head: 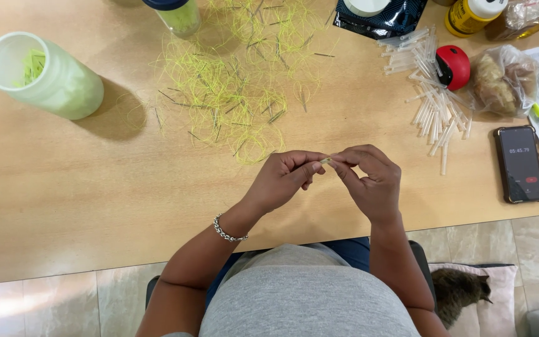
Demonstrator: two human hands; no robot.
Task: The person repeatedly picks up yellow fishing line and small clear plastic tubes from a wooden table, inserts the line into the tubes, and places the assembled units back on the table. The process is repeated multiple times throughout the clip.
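My left hand (282,180) and my right hand (369,181) meet over the near part of the wooden table (95,200). Their fingertips pinch one small pale piece (325,161), a short tube or strand end, between them. Just beyond my hands lies a loose tangle of yellow-green threads (232,81) with several thin dark needles mixed in. A heap of short clear plastic tubes (435,100) lies to the right of it. A silver bracelet is on my left wrist.
A pale green jar (45,78) lies tipped at the left. A second jar (179,12), a black pouch (382,15), a yellow bottle (469,15), a red round object (453,67), a plastic bag (506,81) and a phone (520,163) stand at the back and right. A cat (460,293) lies below right.
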